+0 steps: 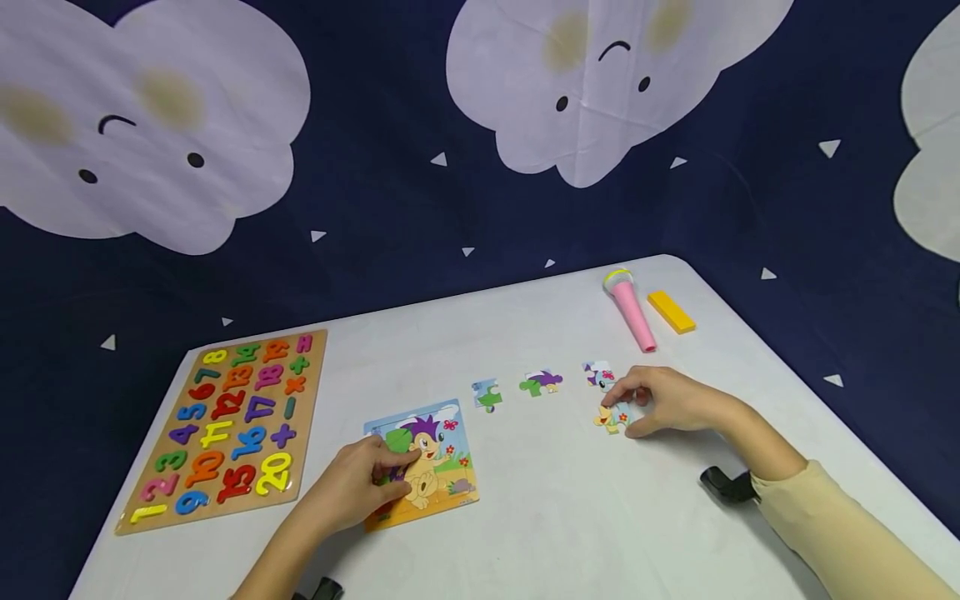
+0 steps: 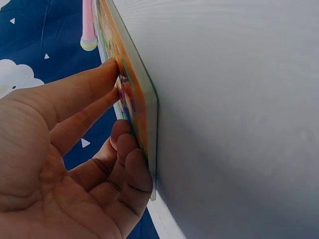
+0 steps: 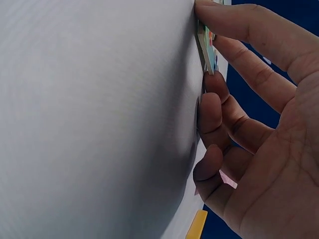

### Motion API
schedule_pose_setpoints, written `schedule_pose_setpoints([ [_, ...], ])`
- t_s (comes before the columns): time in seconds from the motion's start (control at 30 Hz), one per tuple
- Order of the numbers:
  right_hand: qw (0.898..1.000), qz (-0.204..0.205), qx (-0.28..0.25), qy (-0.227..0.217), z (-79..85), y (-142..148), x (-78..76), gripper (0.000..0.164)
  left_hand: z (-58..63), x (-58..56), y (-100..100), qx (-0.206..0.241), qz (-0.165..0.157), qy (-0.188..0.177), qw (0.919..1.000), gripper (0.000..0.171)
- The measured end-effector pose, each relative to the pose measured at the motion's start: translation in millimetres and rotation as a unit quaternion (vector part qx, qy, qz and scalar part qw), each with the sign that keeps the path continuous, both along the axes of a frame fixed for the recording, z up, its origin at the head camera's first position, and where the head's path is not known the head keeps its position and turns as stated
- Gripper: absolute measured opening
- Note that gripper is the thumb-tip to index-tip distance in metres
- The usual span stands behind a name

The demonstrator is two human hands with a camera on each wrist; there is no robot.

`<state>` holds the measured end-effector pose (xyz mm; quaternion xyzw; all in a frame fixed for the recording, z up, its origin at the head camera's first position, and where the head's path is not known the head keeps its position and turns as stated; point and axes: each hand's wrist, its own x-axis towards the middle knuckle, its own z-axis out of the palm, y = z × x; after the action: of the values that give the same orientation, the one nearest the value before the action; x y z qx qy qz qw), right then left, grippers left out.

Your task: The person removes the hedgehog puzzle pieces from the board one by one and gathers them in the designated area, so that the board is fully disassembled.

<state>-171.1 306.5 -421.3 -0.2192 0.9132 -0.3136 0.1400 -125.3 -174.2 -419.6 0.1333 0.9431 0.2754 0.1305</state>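
Note:
A square picture puzzle [image 1: 450, 479] showing a purple-haired cartoon figure lies left of the table's middle. My left hand [image 1: 360, 483] rests on its left part, thumb and index fingertips touching the face; the left wrist view shows the other fingers near the puzzle edge [image 2: 150, 119]. To the right, my right hand [image 1: 671, 400] pinches a small puzzle piece [image 1: 611, 418] between thumb and fingers, low at the table surface. Just behind it is another puzzle piece [image 1: 598, 372]. A purple-and-green piece [image 1: 542, 382] and a blue-and-green piece [image 1: 487, 395] lie between the hands.
A wooden number board [image 1: 296, 467] with colourful numerals lies at the left. A pink toy microphone [image 1: 633, 315] and a yellow block [image 1: 671, 312] are at the back right of the white table [image 1: 555, 533]. Dark blue cloth with clouds hangs behind.

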Motion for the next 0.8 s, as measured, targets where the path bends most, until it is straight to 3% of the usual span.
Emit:
schedule_pose_setpoints([
  [0.47,1.000,0.004,-0.006,-0.002,3.3,-2,-2.8,0.038,1.3,3.5,-2,-0.021,-0.021,0.025,0.9993,0.043],
  [0.8,0.999,0.017,-0.022,0.017,12.0,-25,-15.0,0.037,4.3,4.1,-9,-0.052,0.042,0.055,0.9963,0.060],
])
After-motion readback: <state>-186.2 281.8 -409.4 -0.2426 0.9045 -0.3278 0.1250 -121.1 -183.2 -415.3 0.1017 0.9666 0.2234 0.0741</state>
